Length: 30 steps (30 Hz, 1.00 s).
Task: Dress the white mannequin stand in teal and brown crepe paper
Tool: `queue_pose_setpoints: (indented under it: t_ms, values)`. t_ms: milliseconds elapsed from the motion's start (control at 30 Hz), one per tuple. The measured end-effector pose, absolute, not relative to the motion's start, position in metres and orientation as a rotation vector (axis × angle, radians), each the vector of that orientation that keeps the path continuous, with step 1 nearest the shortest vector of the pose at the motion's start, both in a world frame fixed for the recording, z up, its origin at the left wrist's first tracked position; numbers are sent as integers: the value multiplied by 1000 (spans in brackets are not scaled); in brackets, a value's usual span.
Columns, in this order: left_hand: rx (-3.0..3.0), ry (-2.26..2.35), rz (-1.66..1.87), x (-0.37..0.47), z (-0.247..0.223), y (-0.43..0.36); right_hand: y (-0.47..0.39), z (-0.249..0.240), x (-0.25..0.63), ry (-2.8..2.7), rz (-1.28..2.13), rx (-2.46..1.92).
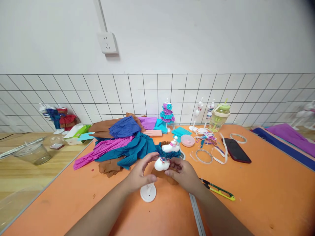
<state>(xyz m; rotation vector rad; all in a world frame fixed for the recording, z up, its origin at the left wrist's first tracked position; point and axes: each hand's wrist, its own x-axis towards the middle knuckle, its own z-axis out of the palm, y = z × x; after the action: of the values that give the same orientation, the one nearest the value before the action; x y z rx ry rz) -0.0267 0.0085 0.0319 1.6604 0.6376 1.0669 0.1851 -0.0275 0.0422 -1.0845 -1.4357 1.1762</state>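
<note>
Both half-curled hands are framing a small white mannequin; the left is cupping openly, the right is pinching brown paper.

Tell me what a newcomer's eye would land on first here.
Probably the white figure with a dark teal ruffle, between the left hand and right hand over the bright orange tabletop. Next, the heap of crinkled blue, pink, teal and brown material beyond the left hand. Then the purple-and-turquoise tiered ornament by the tiled wall.
</note>
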Motion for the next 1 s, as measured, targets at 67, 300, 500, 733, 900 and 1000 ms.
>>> queue_pose_setpoints:
  t_ms: [67, 300, 500, 733, 900, 1000]
  values:
    - [1736, 754, 1056, -19, 39, 0, -27, 42, 183, -1410, 1193, -1083]
    - [1861, 826, 1137, -7, 47, -3, -29, 44, 181, -1366, 1114, -1180]
    - [1755, 743, 1049, -18, 52, 2, -36, 50, 178, -1417, 1078, -1236]
    - [1395, 537, 968, -16, 46, 5, -43, 61, 181, -1467, 1034, -1156]
    - [1228, 474, 997, -17, 51, -1, -47, 63, 180, -1480, 1002, -1076]
    - [1171, 461, 1038, -20, 58, -7, -51, 64, 180, -1617, 824, -947]
